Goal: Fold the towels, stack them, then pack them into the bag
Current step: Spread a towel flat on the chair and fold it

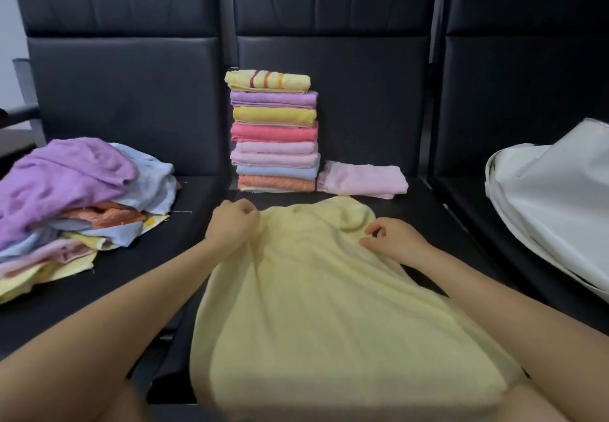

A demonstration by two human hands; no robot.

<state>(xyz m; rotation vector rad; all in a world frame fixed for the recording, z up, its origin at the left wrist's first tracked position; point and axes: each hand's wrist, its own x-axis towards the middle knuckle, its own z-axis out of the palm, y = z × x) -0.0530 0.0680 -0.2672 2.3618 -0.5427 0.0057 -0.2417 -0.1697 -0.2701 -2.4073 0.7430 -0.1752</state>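
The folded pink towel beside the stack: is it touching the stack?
Touching. The head view shows the folded pink towel with its left edge against the bottom of the stack, no seat visible between them.

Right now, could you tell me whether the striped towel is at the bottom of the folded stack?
No, the striped towel lies on top of the folded stack.

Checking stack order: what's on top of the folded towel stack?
A yellow towel with red and orange stripes tops the folded towel stack; purple towel directly beneath. Inner folds hidden.
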